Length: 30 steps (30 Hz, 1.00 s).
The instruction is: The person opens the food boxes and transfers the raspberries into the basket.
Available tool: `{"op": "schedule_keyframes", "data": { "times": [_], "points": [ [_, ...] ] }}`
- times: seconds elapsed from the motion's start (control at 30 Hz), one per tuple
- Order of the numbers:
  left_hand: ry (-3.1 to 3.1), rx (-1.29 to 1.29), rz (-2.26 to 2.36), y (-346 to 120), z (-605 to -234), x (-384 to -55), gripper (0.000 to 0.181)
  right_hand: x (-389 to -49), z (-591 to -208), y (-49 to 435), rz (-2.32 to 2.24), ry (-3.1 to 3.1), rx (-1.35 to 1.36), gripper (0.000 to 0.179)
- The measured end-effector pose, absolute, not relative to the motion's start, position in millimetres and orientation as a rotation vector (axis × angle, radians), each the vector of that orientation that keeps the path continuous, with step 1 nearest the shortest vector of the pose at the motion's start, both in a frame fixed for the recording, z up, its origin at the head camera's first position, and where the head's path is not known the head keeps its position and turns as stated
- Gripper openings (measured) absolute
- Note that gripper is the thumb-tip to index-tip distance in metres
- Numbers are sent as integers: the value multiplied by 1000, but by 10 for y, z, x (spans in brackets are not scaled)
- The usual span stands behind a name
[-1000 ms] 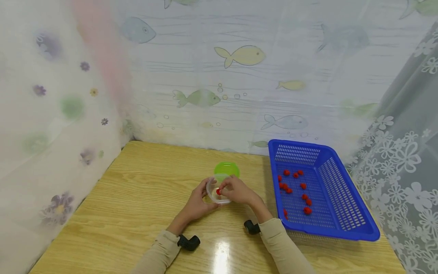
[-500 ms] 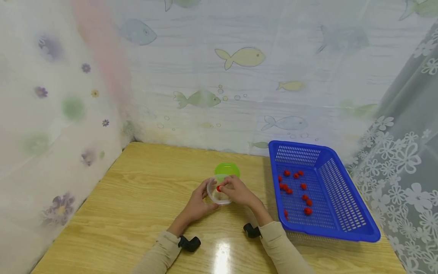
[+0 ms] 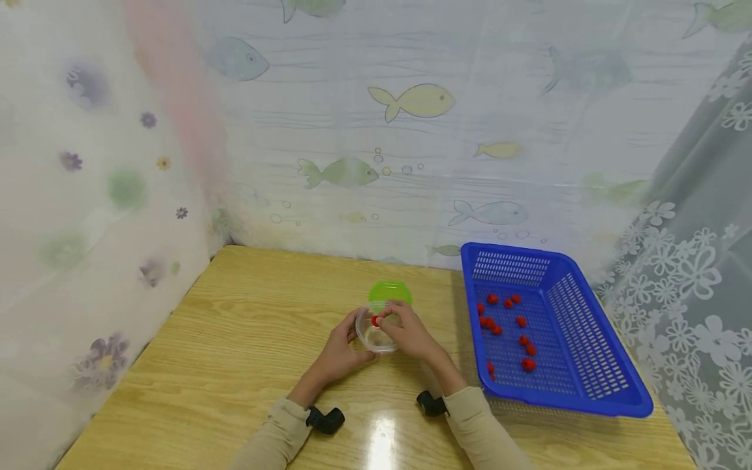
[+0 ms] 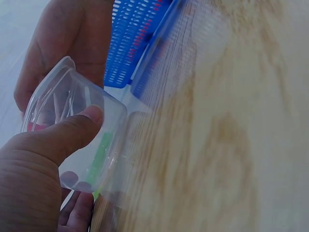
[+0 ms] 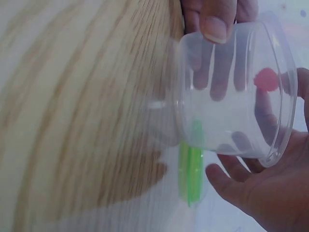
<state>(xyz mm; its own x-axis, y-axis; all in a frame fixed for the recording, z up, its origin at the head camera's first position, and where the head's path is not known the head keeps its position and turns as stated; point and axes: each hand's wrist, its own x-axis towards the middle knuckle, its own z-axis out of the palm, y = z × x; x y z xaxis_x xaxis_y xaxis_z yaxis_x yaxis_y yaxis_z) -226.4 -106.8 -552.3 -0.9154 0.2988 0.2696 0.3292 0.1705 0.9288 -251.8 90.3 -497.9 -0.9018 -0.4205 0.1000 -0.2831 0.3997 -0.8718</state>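
My left hand (image 3: 339, 352) holds a clear plastic tub (image 3: 384, 341) from its left side, thumb on the near wall in the left wrist view and fingers behind the far wall. With its thumb and fingertips, my right hand (image 3: 414, 333) reaches over the tub's rim and pinches a small red berry (image 5: 266, 79). Through the clear wall in the right wrist view, the berry shows just inside the mouth, above the bottom. A bright green lid (image 3: 390, 291) lies on the table directly behind the tub.
To the right stands a blue perforated basket (image 3: 587, 391) with several red berries (image 3: 528, 364) scattered on its floor, mostly toward its left side. The wooden table (image 3: 252, 313) meets patterned curtains at the back and left.
The red berry has risen slightly inside the tub, along with my right fingertips. My left hand keeps its hold on the tub, nearly still.
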Motion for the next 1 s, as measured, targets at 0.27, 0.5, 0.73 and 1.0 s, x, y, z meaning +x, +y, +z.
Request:
{"op": "schedule_keyframes", "data": {
  "times": [0.27,0.5,0.73,1.0],
  "points": [
    [-2405,-622,-1897,-1054,-5512,-2257,92,-2503,-4980,862,-1685,2528,-601,17],
    [-2401,-654,-1904,-1085,-5525,-2273,92,-2496,-4948,857,-1746,2546,-597,17],
    [-2421,-667,-1879,-1062,-5479,-2245,92,-2473,-4893,831,-1871,2528,-684,15],
    [-2397,-715,-1900,-1051,-5191,-2101,86,-2402,-4780,807,-2013,2430,-727,16]
  ]
}}
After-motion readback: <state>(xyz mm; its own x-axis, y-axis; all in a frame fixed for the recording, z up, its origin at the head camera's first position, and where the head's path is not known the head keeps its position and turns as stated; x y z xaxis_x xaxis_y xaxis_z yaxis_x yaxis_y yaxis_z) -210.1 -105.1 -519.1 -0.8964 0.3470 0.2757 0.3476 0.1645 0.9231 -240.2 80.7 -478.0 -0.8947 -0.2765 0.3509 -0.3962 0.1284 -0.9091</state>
